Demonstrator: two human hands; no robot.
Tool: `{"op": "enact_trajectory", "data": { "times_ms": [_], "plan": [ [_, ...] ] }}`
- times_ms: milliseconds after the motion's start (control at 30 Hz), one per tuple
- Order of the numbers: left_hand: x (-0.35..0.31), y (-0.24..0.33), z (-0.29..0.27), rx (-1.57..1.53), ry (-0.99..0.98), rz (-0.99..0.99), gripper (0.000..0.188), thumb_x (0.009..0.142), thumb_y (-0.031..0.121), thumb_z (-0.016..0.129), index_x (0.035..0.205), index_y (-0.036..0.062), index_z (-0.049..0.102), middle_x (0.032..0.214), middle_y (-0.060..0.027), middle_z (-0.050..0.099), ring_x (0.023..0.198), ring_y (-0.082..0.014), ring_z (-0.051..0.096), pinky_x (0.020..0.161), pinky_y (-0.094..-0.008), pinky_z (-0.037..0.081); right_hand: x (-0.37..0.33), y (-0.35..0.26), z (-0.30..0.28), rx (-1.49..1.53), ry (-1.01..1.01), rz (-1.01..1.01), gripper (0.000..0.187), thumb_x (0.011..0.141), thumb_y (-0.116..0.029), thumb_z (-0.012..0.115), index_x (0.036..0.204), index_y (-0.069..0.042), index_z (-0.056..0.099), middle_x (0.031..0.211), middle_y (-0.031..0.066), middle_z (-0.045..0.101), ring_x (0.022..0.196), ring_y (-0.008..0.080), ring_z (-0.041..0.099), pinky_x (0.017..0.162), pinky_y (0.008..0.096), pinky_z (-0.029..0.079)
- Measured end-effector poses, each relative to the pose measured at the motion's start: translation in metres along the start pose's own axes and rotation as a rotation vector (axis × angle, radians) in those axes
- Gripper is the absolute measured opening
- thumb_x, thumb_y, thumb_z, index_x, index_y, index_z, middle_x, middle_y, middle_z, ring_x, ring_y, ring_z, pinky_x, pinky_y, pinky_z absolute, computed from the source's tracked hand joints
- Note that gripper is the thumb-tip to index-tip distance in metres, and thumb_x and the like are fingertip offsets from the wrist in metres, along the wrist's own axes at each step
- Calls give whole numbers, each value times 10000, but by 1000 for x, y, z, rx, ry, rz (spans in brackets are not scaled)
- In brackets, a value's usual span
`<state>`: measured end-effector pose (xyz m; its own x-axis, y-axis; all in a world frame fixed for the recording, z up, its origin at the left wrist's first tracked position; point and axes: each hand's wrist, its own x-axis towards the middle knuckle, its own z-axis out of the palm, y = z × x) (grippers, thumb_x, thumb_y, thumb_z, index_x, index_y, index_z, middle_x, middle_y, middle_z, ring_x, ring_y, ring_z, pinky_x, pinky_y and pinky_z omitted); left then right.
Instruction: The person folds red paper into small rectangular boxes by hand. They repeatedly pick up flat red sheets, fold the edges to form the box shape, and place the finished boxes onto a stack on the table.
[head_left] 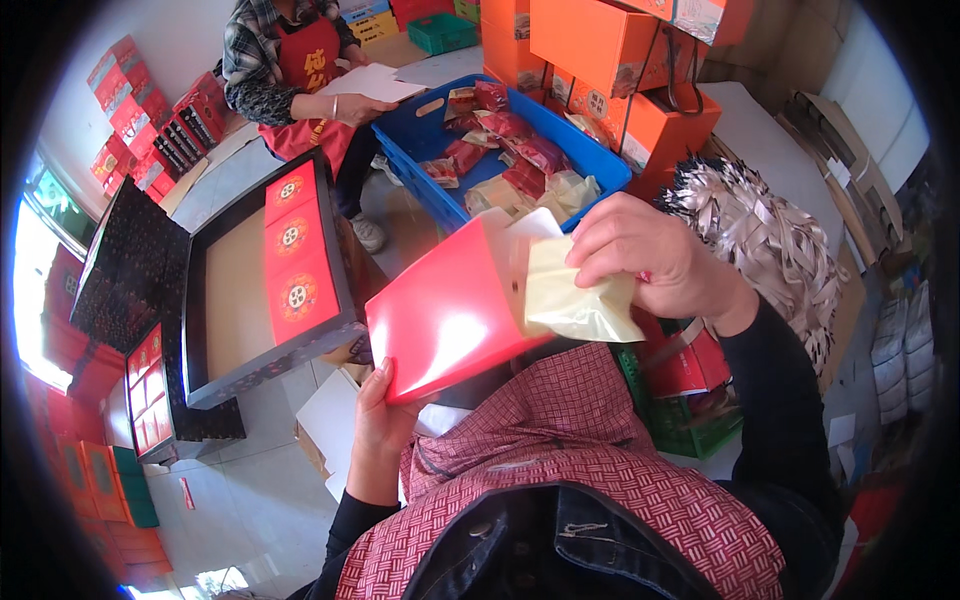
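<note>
"What is seen on the left?"

"A black tray is seen, with three red boxes lined up along its right side."

"And next to that?"

"By the left hand, the lower left corner of a shiny red box is gripped."

"What is seen past the box?"

"A blue crate, with wrapped packets piled in it."

"And the right hand?"

"A pale yellow packet is pinched by its thumb and fingers, right at the shiny box's open end. Whether any of it is inside cannot be told."

"And farther right?"

"A big heap of pale ribbons is seen."
</note>
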<state>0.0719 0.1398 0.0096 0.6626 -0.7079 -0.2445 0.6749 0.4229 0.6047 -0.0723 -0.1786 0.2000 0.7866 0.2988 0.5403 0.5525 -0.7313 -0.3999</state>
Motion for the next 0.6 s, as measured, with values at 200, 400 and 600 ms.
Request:
{"op": "enact_trajectory", "data": {
  "times_ms": [200, 400, 600],
  "plan": [
    [7, -17, 13, -34, -163, -30, 509, 954, 312, 532, 1322, -25, 431, 1222, -157, 602, 1127, -307, 596, 944, -473, 495, 19, 1, -11, 367, -202, 77, 282, 737, 109, 633, 955, -59, 696, 1124, 68, 654, 1189, 270, 550, 1017, 377, 417],
    [15, -44, 19, -177, -216, 94, 504, 940, 351, 556, 1327, 45, 454, 1286, -119, 560, 1094, -276, 578, 858, -407, 478, -14, 17, -9, 260, 654, 451, 308, 914, -22, 505, 1215, -9, 568, 1219, 157, 582, 1215, 232, 514, 1023, 354, 406],
    [19, -61, 64, -154, -246, 163, 537, 835, 139, 716, 1302, 36, 471, 1268, -87, 558, 1163, -245, 551, 990, -409, 443, -39, -29, 130, 951, 815, 465, 789, 857, -294, 711, 1423, -21, 235, 1329, 132, 471, 1240, 223, 479, 1038, 362, 371]
  ]
}}
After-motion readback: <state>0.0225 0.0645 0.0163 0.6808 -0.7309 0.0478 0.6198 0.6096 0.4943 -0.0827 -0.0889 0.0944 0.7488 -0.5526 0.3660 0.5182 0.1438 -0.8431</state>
